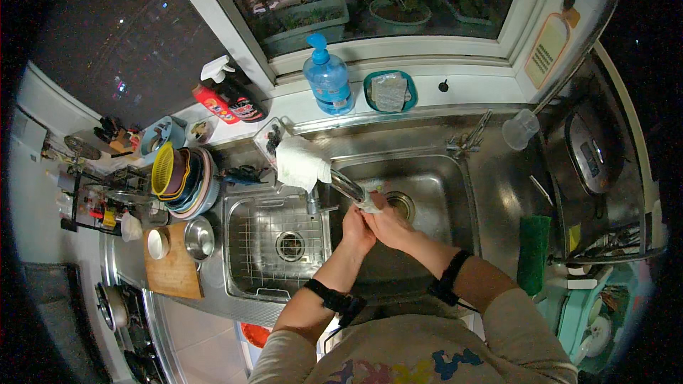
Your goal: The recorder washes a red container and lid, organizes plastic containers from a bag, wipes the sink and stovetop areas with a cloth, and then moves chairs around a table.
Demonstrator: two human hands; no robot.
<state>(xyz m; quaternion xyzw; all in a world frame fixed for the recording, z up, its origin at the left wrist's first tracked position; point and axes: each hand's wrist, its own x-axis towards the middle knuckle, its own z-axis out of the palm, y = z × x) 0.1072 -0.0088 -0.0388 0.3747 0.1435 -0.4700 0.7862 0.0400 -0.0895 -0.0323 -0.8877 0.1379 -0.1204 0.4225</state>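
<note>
Both hands are together over the larger right basin (437,224) of a steel double sink, at the end of the faucet spout (348,186). My left hand (358,229) is on the left, touching my right hand (392,224). The right fingers reach up around a whitish piece (369,204) at the spout's tip; whether it is a fitting, wrapping or water is unclear. Most fingers are hidden, and I cannot tell if anything lies between the palms. A white cloth (303,164) drapes over the faucet's base.
A smaller basin (277,245) with a wire rack is at left, beside a cutting board (173,272) with a white bowl (158,244) and a metal bowl (199,238). A blue pump bottle (328,85) and a sponge dish (390,92) line the sill. A green cloth (533,253) lies right.
</note>
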